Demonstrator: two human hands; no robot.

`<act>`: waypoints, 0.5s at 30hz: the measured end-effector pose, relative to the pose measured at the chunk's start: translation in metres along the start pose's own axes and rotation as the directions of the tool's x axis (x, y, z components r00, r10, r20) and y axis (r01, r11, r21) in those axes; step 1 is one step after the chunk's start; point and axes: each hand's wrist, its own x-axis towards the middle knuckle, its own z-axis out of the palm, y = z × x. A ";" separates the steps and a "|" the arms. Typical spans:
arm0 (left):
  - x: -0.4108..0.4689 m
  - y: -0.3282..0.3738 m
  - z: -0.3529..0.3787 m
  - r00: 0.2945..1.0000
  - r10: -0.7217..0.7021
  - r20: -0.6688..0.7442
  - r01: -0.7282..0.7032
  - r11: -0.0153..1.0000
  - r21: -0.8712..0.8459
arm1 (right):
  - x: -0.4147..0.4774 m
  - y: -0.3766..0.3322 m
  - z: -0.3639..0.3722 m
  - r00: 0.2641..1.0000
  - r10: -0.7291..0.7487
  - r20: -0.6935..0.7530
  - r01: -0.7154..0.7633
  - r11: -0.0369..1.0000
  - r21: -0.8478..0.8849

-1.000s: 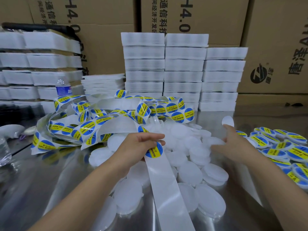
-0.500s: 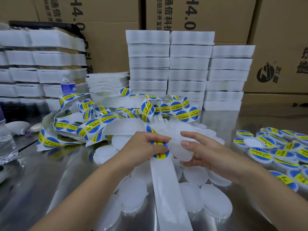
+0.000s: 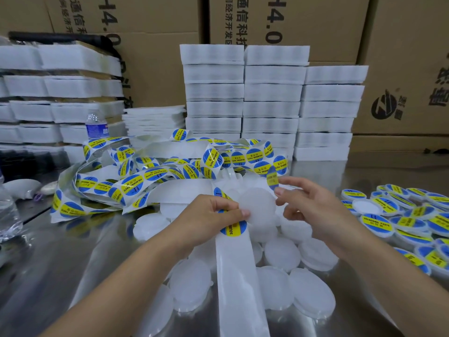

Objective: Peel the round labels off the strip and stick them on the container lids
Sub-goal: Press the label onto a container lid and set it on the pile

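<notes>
My left hand (image 3: pixel 213 212) pinches the white backing strip (image 3: pixel 238 276) together with a plain white lid (image 3: pixel 257 205) held at its fingertips. One blue-and-yellow round label (image 3: pixel 234 228) sits on the strip just below that hand. My right hand (image 3: pixel 313 207) pinches a peeled label (image 3: pixel 272 178) between thumb and forefinger, just above the lid's upper right edge. Under both hands lies a pile of plain lids (image 3: pixel 279 254). Labelled lids (image 3: pixel 401 215) are heaped at the right. The tangled strip of labels (image 3: pixel 145 176) loops behind my hands.
Everything lies on a shiny metal table (image 3: pixel 60 263). Stacks of white foam trays (image 3: pixel 272 93) stand behind, with more trays (image 3: pixel 48 93) at the left. A water bottle (image 3: pixel 96 127) stands at the back left, another bottle (image 3: pixel 7 215) at the left edge. Cardboard boxes (image 3: pixel 401 57) form the back wall.
My right hand brought a plain lid from the right to my left hand, which now holds it with the strip. The right hand then lifted a peeled label above the lid.
</notes>
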 end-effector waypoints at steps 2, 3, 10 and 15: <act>0.001 0.000 0.000 1.000 -0.020 -0.013 0.020 1.000 -0.013 | 0.002 0.001 -0.003 0.999 -0.050 -0.019 0.051 0.997 0.061; 0.001 -0.001 0.000 0.999 -0.033 -0.020 0.033 0.999 -0.019 | 0.001 0.000 -0.003 0.997 -0.073 -0.016 0.074 0.993 0.087; 0.001 0.000 -0.002 0.992 -0.101 -0.078 0.094 0.991 -0.090 | -0.003 -0.004 0.000 0.988 -0.121 0.091 0.092 0.957 0.275; 0.000 0.003 -0.001 0.992 -0.095 -0.081 0.084 0.988 -0.132 | -0.003 -0.007 0.000 0.984 -0.065 0.164 0.006 0.942 0.336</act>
